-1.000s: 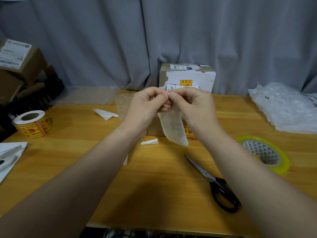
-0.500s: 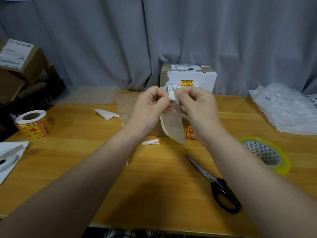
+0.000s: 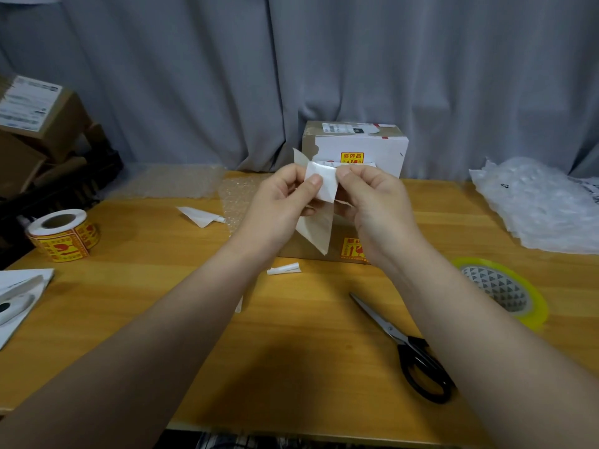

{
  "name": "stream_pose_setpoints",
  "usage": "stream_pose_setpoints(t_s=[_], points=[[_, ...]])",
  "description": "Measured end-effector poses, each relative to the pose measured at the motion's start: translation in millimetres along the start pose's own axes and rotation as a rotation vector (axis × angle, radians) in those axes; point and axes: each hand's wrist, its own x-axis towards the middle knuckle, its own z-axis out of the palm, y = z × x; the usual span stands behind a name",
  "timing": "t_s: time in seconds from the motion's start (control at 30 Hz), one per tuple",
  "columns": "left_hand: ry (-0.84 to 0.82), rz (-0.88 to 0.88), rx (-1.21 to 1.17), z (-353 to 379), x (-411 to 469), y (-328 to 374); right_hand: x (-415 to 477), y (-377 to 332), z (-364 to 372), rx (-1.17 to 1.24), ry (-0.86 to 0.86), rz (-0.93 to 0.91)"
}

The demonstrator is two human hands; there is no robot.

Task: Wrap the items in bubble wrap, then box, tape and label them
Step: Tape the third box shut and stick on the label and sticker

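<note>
Centrally, the label [image 3: 321, 183] is held up over the table [image 3: 162, 303], its left edge pinched by the left hand [image 3: 278, 205] and its right edge by the right hand [image 3: 372, 209]. A backing sheet [image 3: 316, 231] hangs below between them. A brown box [image 3: 335, 251] stands just behind the hands, a white box [image 3: 356, 145] farther back. Scissors [image 3: 405, 345] lie near right, a tape roll [image 3: 502, 286] beyond them, bubble wrap [image 3: 534, 202] far right, and a sticker roll [image 3: 61, 234] left.

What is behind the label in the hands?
A brown box with a yellow sticker; the left hand and right hand cover most of it. Farther back stands a white box.
</note>
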Motion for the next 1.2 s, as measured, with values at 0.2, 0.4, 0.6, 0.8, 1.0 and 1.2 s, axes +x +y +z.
stream_pose_setpoints(t_s=[0.2, 0.4, 0.6, 0.8, 1.0, 1.2], points=[[0.060, -0.079, -0.035, 4.8, -3.7, 2.0, -2.0, -3.9, 1.2, 0.345, -0.008, 0.211], [0.024, -0.029, 0.087, 5.2, -2.7, 5.6, 1.1, -2.4, 2.0, -0.111, -0.073, -0.012], [0.100, 0.045, 0.233, 9.0, -0.2, 7.0, -2.5, 0.5, 6.9, -0.082, -0.027, -0.001], [0.152, 0.028, 0.136, 11.8, 5.6, 3.9, -0.1, -5.6, 13.4, 0.111, 0.090, 0.127], [0.219, -0.031, 0.046, 10.5, 4.5, -6.6, 6.1, -7.1, 12.5, 0.397, 0.244, 0.304], [0.260, -0.073, 0.047, 3.2, 4.1, -15.0, 12.8, -6.1, 6.3, 0.534, 0.347, 0.387]])
